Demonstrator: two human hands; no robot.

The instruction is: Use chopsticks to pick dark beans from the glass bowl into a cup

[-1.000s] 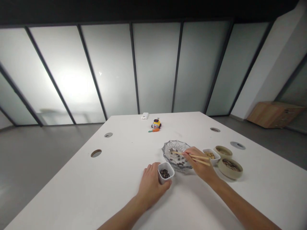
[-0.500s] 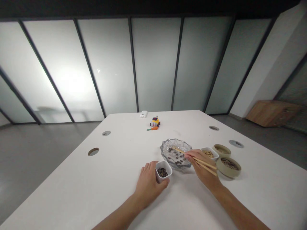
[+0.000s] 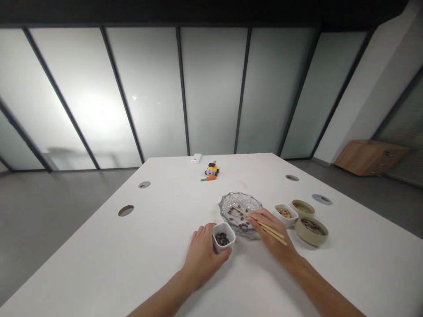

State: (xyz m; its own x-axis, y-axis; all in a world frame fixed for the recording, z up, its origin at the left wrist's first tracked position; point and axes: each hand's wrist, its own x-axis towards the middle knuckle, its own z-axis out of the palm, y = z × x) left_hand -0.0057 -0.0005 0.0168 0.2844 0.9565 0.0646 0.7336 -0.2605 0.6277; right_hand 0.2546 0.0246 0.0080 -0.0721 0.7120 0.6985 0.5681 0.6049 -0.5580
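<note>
My left hand [image 3: 205,252] is wrapped around a small white square cup [image 3: 232,237] standing on the table; dark seeds or beans [image 3: 222,239] lie inside it. In my right hand [image 3: 271,229] is a pair of wooden chopsticks [image 3: 270,228], their tips reaching down into a clear glass bowl [image 3: 225,212] with a scalloped rim. Several dark seeds [image 3: 243,225] are scattered over the bowl's bottom. Whether the tips pinch a seed is too small to tell. The glass bowl stands just beyond the cup, and my right hand partly covers its right side.
Right of my right hand stand a white dish [image 3: 292,219] of pale brown pieces and two olive-coloured bowls [image 3: 312,237], the nearer with striped seeds. Farther back lie an orange toy carrot [image 3: 210,178], a yellow toy car [image 3: 212,169] and a white box-like device [image 3: 196,158]. Round holes [image 3: 126,210] pierce the white table [image 3: 165,229].
My right hand and the chopsticks have shifted left, bringing the tips to the left part of the glass bowl. My left hand still holds the cup. The whole view has moved slightly.
</note>
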